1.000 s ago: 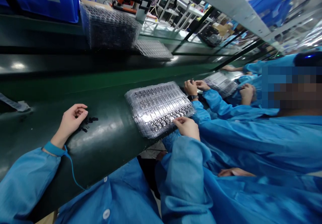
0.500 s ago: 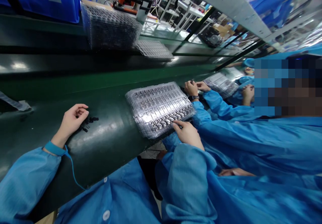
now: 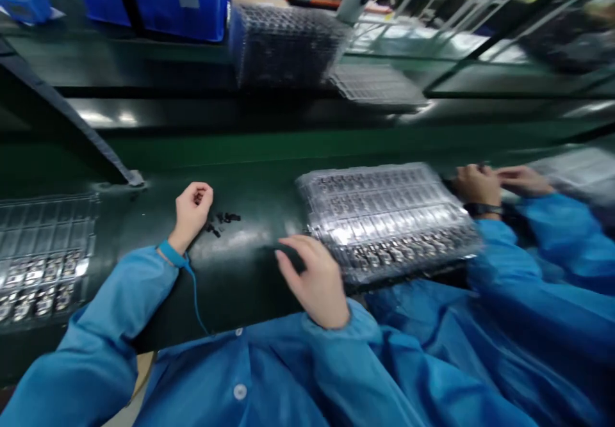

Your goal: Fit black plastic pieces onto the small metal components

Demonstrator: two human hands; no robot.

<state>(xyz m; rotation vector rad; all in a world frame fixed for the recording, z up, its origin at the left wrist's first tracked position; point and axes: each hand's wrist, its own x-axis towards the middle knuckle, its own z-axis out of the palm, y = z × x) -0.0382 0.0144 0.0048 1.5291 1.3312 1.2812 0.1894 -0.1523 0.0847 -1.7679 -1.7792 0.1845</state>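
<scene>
My left hand (image 3: 193, 209) is raised over the green bench, fingers curled in with the tips together; anything between them is too small to make out. Just to its right lie several small black parts (image 3: 221, 221) in a loose heap. My right hand (image 3: 314, 276) hovers above the bench, thumb and index finger apart, with nothing visible in it. Close by on its right is a stack of clear plastic trays (image 3: 384, 212), whose top tray has small metallic parts in its rows, most plainly in the front one.
Another clear tray (image 3: 45, 254) with metallic parts lies at the left. Behind the bench stand a tall stack of clear trays (image 3: 288, 49), a flatter tray pile (image 3: 379, 84) and a blue bin (image 3: 177, 4). A co-worker's hands (image 3: 480, 184) work at the right.
The view has swung left, bringing the left tray into sight. My right hand has come away from the front row of the tray stack to its left side. My left hand stays by the black parts.
</scene>
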